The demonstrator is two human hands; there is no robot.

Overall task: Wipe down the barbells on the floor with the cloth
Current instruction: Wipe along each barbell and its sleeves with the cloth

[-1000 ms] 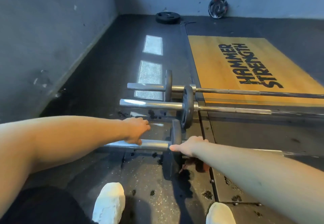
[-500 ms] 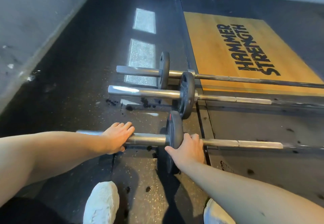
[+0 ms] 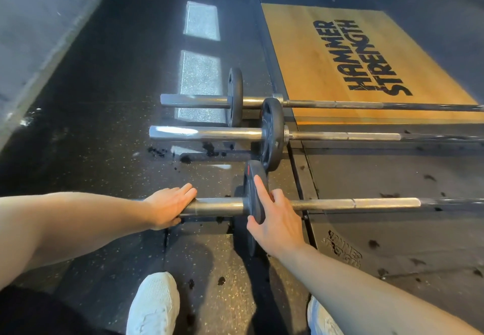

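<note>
Two white shoes [image 3: 154, 306] are standing at the near edge of the black rubber floor [image 3: 104, 125]. Just past them the near bar [image 3: 379, 203] is lying crosswise, its left end over the rubber and its shaft running off right across the dark near part of the platform [image 3: 327, 59].

The left hand [image 3: 167, 207] is resting on the bar's thick sleeve [image 3: 214, 205], fingers straight and together over the top, thumb tucked below. The right hand [image 3: 275, 219] is gripping the small plate [image 3: 252, 193] at the sleeve's inner end, thumb on the near face, index finger lying up the rim, other fingers behind.

No cloth is showing in either hand or on the floor.

The steel is looking heavy, rigid and smooth; on round plates it is likely to roll. Steadying at sleeve and plate seems sensible while wiping the shaft.

Beyond, the middle bar [image 3: 209, 133] and far bar [image 3: 193, 101] are lying parallel, each with one plate, crossing the platform's left edge; the far one is lying over the wooden panel.
</note>
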